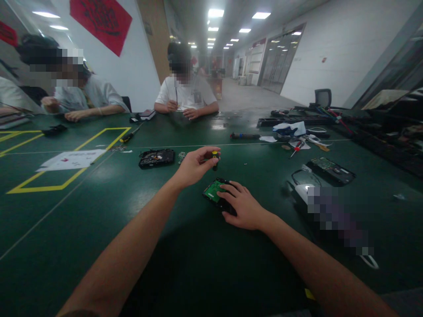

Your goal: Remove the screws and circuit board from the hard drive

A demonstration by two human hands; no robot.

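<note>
My left hand [195,168] is closed around a screwdriver [215,155] with a yellow-and-black handle, held upright just beyond a hard drive. Most of the shaft cannot be made out. The hard drive [213,190] lies on the green table with its green circuit board facing up. Over its right side, my right hand [246,204] grips it, fingers across the top and thumb along the near edge. Small loose screws [181,156] lie beside my left wrist. An opened hard drive [156,158] rests to their left.
On the right lie another hard drive [332,171] and a long, partly blurred pouch [337,215]. A red screwdriver [297,149] sits near cables and papers. At left are a paper sheet [71,159] and a yellow-black screwdriver [128,135]. Co-workers sit across the table.
</note>
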